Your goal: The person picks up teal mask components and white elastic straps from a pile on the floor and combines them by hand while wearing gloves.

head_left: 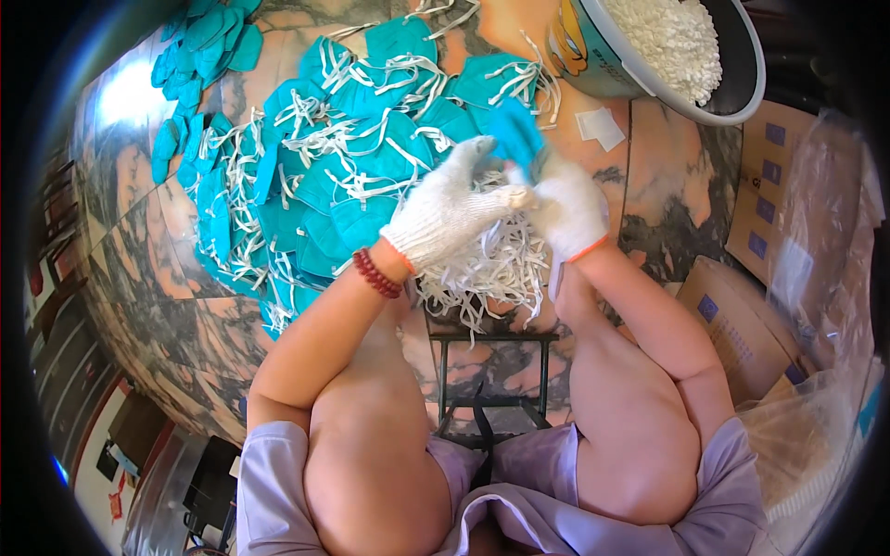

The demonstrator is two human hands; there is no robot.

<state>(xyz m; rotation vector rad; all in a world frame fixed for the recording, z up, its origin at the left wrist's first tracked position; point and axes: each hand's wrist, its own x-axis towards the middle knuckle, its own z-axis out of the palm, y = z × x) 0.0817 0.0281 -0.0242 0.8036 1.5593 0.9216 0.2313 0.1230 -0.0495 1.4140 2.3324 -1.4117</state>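
Both my hands wear white knitted gloves with orange cuffs. In my right hand [567, 206] is a teal face mask [516, 137], smeared by motion. My left hand [452, 204] is beside it, thumb and finger spread apart toward the mask; I cannot make out anything held in it. Below the hands lies a heap of loose white straps [487, 273], partly covered by the gloves. To the left and beyond, a wide pile of teal masks [324, 190] with white straps is spread over the floor.
More teal masks [209, 42] lie at the far left. A large bucket [603, 69] of small white pieces stands at the far right, with a small white paper square [601, 128] near it. Cardboard boxes [742, 324] and clear plastic [825, 222] are on the right. A dark metal frame [494, 338] stands between my legs.
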